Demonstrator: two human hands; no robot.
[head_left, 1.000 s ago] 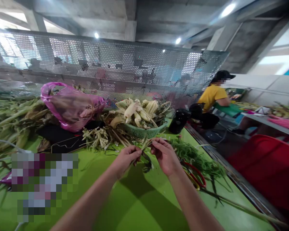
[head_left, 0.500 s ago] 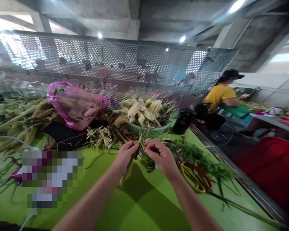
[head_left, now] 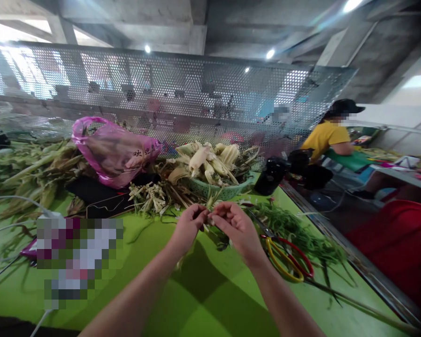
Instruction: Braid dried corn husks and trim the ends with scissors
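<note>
at your left hand (head_left: 188,223), pinched closed, husk strands (head_left: 211,201) poke up; your right hand (head_left: 237,225) has moved in beside it, fingers curled, hold unclear, so both work there.

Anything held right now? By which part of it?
Left hand pinches thin plant strands just below their splayed upper ends. Right hand is right beside that grip; whether it holds them too can't be told.

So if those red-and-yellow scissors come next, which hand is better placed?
Probably the right hand: the scissors lie beside it, on its own side; the left hand is farther off. Both hands are at a leafy strip, though.
</note>
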